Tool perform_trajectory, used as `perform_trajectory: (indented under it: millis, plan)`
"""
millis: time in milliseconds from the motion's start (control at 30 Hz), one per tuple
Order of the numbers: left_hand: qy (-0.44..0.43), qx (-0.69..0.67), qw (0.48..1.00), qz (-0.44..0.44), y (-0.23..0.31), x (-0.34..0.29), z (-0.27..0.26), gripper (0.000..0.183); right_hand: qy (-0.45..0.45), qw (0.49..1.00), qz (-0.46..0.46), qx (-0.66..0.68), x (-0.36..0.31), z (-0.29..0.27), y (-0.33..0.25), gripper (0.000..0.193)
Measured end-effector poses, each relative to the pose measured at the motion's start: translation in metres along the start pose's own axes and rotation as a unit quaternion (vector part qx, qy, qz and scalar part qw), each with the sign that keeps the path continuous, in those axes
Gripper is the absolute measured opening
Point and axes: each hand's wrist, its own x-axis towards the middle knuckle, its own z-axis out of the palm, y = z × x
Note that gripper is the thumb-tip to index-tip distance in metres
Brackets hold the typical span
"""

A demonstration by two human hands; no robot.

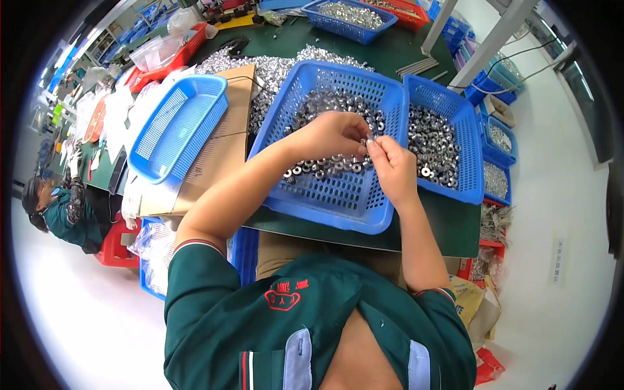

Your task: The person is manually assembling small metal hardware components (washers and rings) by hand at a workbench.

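Note:
Above the middle blue basket [304, 207], my two hands meet with their fingertips almost touching. My left hand [330, 135] has its fingers curled in a pinch, and so does my right hand [395, 170]. A small shiny metal part [368, 139] shows between the fingertips, mostly hidden by them. Below the hands, small silver ring-shaped metal parts [325, 168] lie piled over the far and middle portion of the basket; its near end shows bare slotted bottom. To the right, touching it, stands a second blue basket [473, 170] filled with similar small metal parts [434, 146].
A pale-blue basket [144, 156] rests on a cardboard sheet [224, 153] at left. Loose silver parts [276, 68] are heaped behind on the green table [273, 40]. Metal rods [417, 66] lie far right. A seated co-worker [68, 211] is at far left.

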Motion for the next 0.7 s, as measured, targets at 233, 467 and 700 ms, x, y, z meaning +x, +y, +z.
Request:
perform_trajectory:
  millis: [233, 467, 700]
  plan:
    - [-0.012, -0.147, 0.989, -0.002, 0.002, -0.006, -0.012, 0.022, -0.007, 1.0, -0.015, 0.019, 0.0, 0.0, 0.001, 0.018]
    - [-0.005, -0.127, 0.992, -0.018, -0.005, -0.006, -0.012, 0.017, -0.009, 0.999, -0.036, 0.023, 0.0, 0.003, 0.003, 0.019]
    - [-0.011, -0.151, 0.985, -0.081, -0.009, 0.0, -0.013, 0.021, 0.016, 0.966, -0.184, -0.182, 0.001, 0.003, 0.0, 0.018]
